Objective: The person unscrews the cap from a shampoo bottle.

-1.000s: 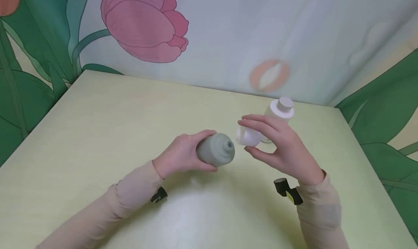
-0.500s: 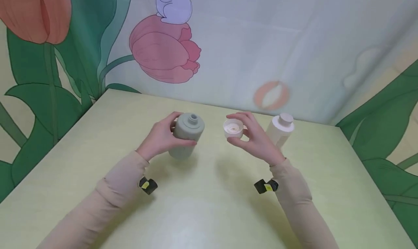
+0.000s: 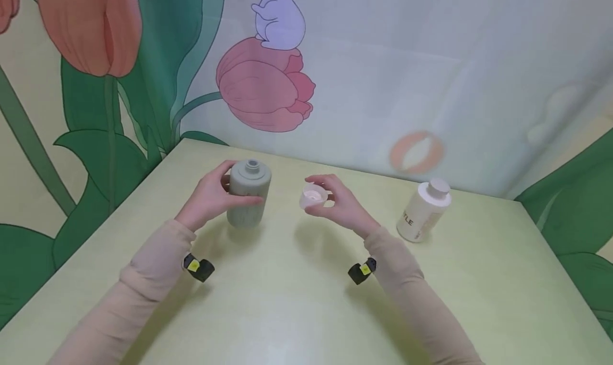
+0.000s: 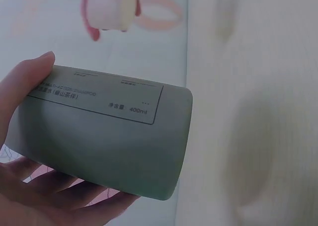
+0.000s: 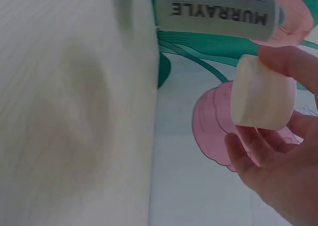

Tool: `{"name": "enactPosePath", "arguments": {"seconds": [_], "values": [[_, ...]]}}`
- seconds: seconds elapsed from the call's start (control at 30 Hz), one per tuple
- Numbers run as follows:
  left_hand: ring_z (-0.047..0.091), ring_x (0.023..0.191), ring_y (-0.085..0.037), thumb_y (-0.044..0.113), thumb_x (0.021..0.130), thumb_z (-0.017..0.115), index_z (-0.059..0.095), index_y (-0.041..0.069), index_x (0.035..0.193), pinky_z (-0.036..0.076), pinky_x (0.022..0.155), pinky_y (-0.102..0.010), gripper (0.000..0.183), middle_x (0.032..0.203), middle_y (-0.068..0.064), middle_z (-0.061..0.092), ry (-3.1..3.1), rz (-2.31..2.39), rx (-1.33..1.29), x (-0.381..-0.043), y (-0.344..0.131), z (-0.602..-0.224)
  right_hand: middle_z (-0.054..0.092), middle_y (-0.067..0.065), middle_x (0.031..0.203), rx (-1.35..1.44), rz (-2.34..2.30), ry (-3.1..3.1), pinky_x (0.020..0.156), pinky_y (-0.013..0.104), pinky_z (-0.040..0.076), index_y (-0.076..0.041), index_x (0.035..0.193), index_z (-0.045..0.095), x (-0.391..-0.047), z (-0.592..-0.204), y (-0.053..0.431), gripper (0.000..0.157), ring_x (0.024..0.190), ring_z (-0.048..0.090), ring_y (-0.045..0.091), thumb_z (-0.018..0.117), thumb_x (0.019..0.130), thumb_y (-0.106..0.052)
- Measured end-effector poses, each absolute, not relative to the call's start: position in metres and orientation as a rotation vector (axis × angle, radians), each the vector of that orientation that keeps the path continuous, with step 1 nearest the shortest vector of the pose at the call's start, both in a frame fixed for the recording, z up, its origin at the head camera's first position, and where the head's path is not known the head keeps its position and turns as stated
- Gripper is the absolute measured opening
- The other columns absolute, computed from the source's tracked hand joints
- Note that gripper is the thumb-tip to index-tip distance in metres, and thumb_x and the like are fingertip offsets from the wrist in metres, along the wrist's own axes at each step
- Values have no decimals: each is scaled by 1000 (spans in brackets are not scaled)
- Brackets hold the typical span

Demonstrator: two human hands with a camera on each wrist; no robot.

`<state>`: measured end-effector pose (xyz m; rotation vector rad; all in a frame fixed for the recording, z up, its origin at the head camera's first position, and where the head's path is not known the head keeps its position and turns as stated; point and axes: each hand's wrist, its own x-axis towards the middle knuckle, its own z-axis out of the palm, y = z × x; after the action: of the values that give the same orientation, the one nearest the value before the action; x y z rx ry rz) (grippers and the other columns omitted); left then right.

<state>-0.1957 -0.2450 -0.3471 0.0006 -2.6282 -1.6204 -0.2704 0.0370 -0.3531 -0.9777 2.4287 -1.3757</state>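
Observation:
My left hand [image 3: 205, 199] grips a grey-green shampoo bottle [image 3: 248, 197] around its body, thumb across the front. Its neck is bare and points up, tilted slightly. Part of the label with "400ml" shows on the bottle [image 4: 114, 131] in the left wrist view. To the right, my right hand [image 3: 341, 205] pinches a white round cap [image 3: 313, 197] between thumb and fingers, its hollow side turned up toward the head camera. From the right wrist, the cap [image 5: 263, 94] shows its smooth side wall. A gap separates cap and bottle, both held above the table.
A white bottle [image 3: 423, 212] with its cap on stands on the table at the right, beyond my right wrist. The pale yellow-green table [image 3: 287, 301] ends at a curtain [image 3: 364, 88] printed with tulips and leaves.
The hands have moved apart, the bottle going left and turning more upright. My right hand has shifted left with the cap, turning its hollow side up and uncovering the white bottle. The head view has shifted.

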Motion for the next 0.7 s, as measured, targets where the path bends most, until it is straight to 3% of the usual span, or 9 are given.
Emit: {"name": "enactPosePath", "arguments": {"seconds": [0.2,0.47,0.7], "values": [[48,130,-33,36,74,84,38,23,143,40,106,-56,84,141,-8,49,-2613,-1661,40,-194,-256,-354,54,6,121,-1030,-1152,2523,93,46,44,-14,127,57,-274,-374,21,51,110,50,21,76,80,-16],[45,134,-34,30,75,83,36,20,143,35,110,-56,83,143,-9,47,-2580,-1732,67,-197,-263,-363,53,8,116,-1012,-908,2652,98,43,45,-11,120,55,-274,-393,9,48,108,55,25,77,78,-15],[45,134,-34,24,74,84,38,19,139,33,112,-56,79,142,-9,49,-2570,-1773,40,-195,-271,-376,53,7,113,-873,-701,2747,87,43,48,-12,114,54,-264,-395,1,45,91,59,28,79,78,-16]]}}
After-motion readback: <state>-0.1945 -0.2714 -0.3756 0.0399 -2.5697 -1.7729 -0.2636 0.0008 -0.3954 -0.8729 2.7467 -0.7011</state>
